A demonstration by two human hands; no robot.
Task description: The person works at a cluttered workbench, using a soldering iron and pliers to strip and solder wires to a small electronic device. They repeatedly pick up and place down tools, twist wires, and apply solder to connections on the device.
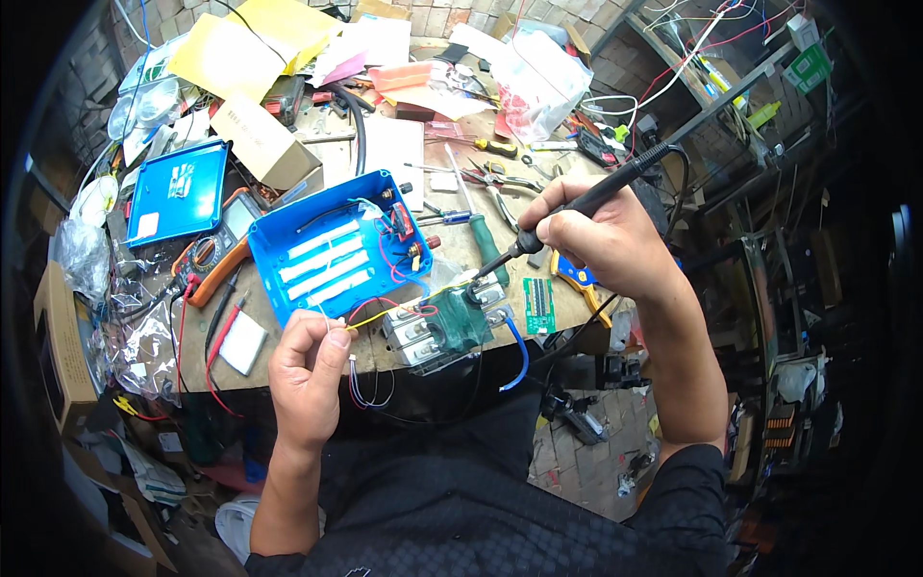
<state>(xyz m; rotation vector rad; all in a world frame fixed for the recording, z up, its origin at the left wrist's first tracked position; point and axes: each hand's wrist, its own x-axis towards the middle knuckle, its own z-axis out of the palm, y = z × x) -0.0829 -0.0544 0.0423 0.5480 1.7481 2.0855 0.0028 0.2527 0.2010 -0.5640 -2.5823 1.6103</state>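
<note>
My right hand [611, 240] is closed round the black handle of a soldering iron [615, 183]. The iron's tip points down and left, at the upper edge of a metal module with a green circuit board [463, 323]; whether it touches is too small to tell. Between thumb and forefinger, my left hand [310, 375] pinches a thin yellow wire [375, 317] that runs right toward the module. Red wires loop beside it, and a thick blue wire [520, 354] hangs off the module's right side. Just behind stands an open blue plastic box [264, 250] with white strips and red terminals inside.
Left of the box are its blue lid [183, 188], an orange multimeter [213, 250] and test leads. Pliers [500, 188], a green-handled screwdriver [487, 252] and a small green circuit board [539, 306] lie nearby. Papers and plastic bags crowd the far table; a metal shelf [721, 111] stands right.
</note>
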